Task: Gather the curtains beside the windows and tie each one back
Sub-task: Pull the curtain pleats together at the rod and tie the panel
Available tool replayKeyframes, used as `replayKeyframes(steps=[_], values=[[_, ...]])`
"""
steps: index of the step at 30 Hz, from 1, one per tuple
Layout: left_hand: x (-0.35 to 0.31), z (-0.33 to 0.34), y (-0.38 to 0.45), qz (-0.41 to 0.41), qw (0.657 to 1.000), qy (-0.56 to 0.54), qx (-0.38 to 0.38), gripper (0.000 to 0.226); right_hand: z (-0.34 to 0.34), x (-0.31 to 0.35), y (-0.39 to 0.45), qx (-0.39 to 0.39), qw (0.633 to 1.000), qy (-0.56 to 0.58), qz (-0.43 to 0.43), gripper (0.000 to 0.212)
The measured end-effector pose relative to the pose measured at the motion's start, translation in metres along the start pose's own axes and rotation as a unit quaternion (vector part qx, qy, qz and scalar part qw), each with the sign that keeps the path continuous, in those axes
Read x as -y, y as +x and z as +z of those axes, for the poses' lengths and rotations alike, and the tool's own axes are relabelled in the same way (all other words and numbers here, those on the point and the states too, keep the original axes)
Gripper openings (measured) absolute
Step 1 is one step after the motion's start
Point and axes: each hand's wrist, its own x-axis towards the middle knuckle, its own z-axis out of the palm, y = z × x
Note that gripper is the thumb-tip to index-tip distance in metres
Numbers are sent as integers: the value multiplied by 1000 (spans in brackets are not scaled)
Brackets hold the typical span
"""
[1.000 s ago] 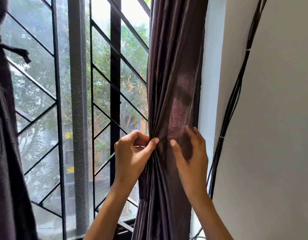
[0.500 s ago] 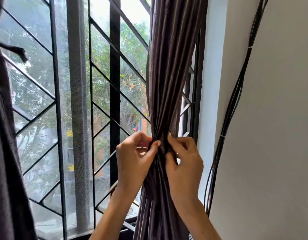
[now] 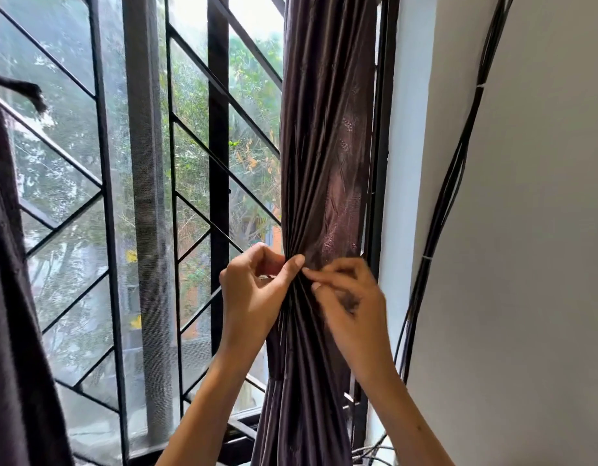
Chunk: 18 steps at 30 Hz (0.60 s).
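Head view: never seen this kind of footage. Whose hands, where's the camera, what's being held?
There is no robot here. A person wears a wide-angle camera on the head, looking forward and down, so both arms reach into the picture from the bottom edge.

The left hand pinches the gathered folds of a dark brown curtain between thumb and fingers. The right hand has its fingers curled onto the same bunch from the other side, though it is blurred.

Behind the curtain is a window with a black metal grille and a mesh screen, with trees outside. A second dark curtain hangs at the left edge. Black cables run down the white wall on the right.

No tie-back around the held curtain is visible.
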Motion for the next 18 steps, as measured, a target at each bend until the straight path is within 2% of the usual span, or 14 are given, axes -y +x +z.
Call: replayKeyframes(steps=[1,2,4,6,8,10,13,14,18], values=[[1,-1,0,-3,1000,-4,0,31,-3,-3,4,-47,999,1,24,23],[1,-1,1,-7,1000,-9,3,29,-5,-5,8,-75,996,-6,50,33],[2,-2,1,-16,1000,-23,11,27,-7,-8,18,-49,989,32,138,69],[3,-3,2,-17,999,-28,19,27,-5,-7,24,-19,973,127,190,80],[6,-4,2,-11,999,-22,22,27,-3,-5,21,-45,984,103,139,70],[6,-3,1,-4,1000,-11,12,26,0,-6,14,-121,991,14,62,53],[3,0,-2,33,998,48,-18,27,2,-9,7,-211,968,-127,-49,39],[2,1,-3,46,997,64,-26,26,4,-9,4,-208,965,-142,-68,38],[4,4,-7,73,994,81,-27,23,11,-6,-8,-114,972,-176,-108,35]])
